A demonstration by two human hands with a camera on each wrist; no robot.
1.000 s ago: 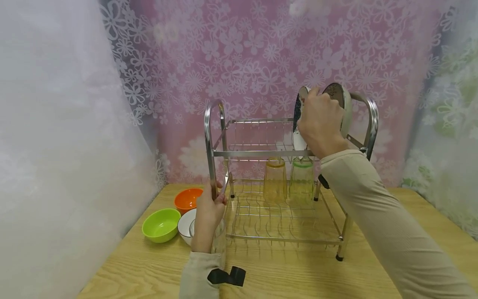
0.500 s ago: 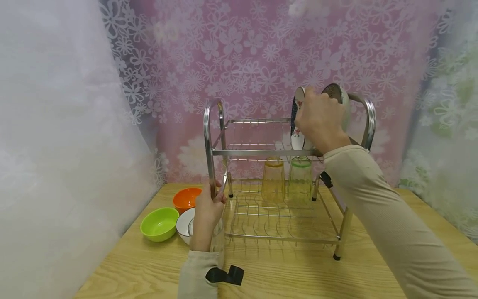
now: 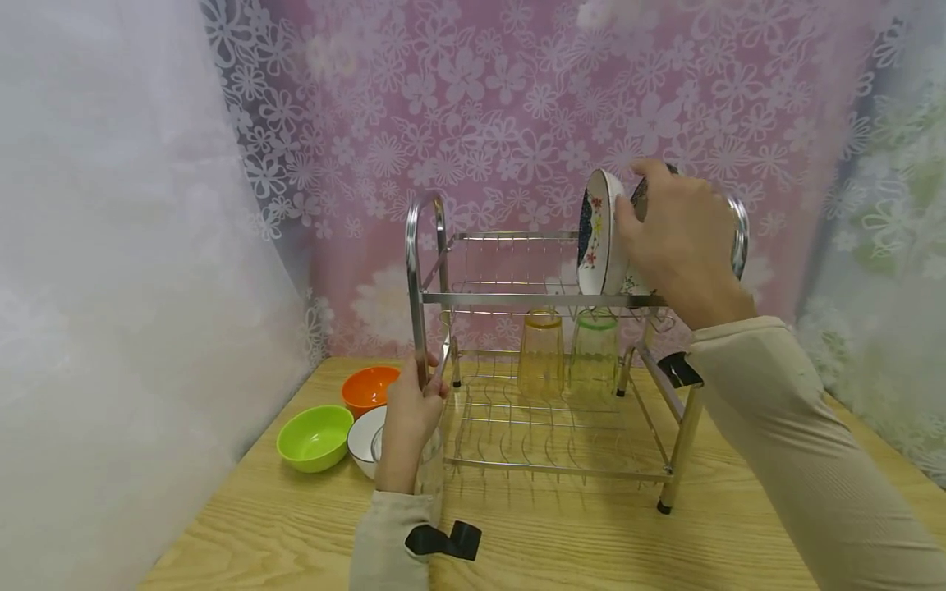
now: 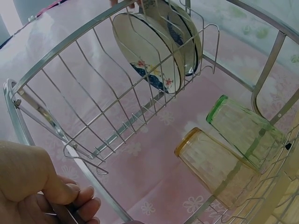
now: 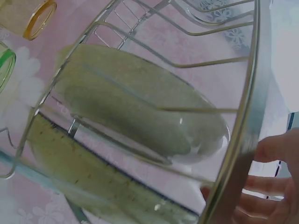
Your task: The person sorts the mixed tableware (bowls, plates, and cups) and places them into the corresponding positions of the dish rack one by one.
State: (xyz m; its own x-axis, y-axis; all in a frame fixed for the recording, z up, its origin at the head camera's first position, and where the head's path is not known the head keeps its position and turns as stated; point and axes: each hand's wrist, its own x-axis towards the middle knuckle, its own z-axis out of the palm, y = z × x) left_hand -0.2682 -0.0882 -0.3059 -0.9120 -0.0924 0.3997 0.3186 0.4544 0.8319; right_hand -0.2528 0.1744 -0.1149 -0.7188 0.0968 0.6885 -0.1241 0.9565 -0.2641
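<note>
- Flowered bowl (image 3: 594, 242) stands on edge toward the right end of the upper tier of the metal rack (image 3: 517, 300), its patterned inside facing left.
- Just to its right, in the same tier, the second bowl (image 4: 187, 46) also stands on edge.
- My right hand (image 3: 683, 238) is over that second bowl, thumb and fingers spread about it; most of the contact is hidden, so I can't tell whether I'm pinching it or only touching it.
- My left hand (image 3: 411, 419) grasps the rack's left front post (image 3: 417, 328).
- Done, as I judge it: two bowls racked above, and the yellow glass (image 3: 542, 357) and green glass (image 3: 594, 357) side by side below.
- Left, by the same reckoning: the orange bowl (image 3: 368, 387), green bowl (image 3: 315, 439) and white bowl (image 3: 362, 443) grouped on the table (image 3: 244, 542), plus the clear glass (image 3: 433, 476) partly behind my left arm (image 3: 392, 525).
- I'd call it roughly half finished.
</note>
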